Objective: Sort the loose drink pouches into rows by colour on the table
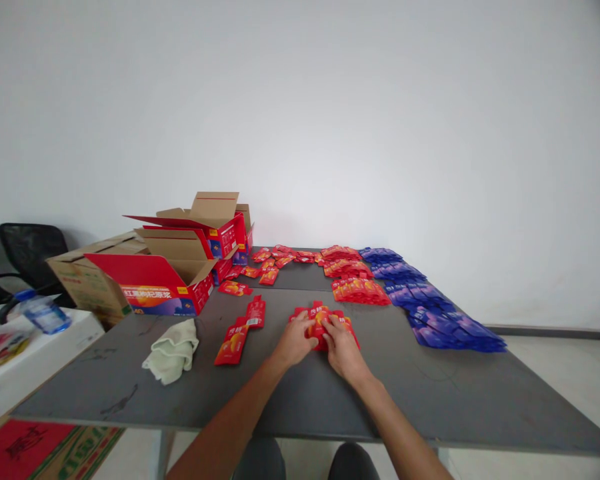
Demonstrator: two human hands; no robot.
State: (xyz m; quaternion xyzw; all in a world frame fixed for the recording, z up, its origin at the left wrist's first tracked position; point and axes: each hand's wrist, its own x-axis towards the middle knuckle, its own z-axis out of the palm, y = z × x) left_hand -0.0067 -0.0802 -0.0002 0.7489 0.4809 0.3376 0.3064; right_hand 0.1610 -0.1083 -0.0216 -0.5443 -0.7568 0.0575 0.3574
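The left hand and right hand flank a small spread of red pouches at the near middle of the table, fingers half curled and tips resting on the pouches from either side, seemingly to keep them together; whether they pinch or only press is too small to tell. Two loose pouches lie to the left, within easy reach. On the right, red rows and blue rows overlap like shingles, probably to save space and keep the colours apart. Open boxes stand at the left edge, flaps up, which leaves their tops accessible. The table is dark grey and scuffed, with a crumpled cloth on it; beyond are a plain white wall and a black chair.
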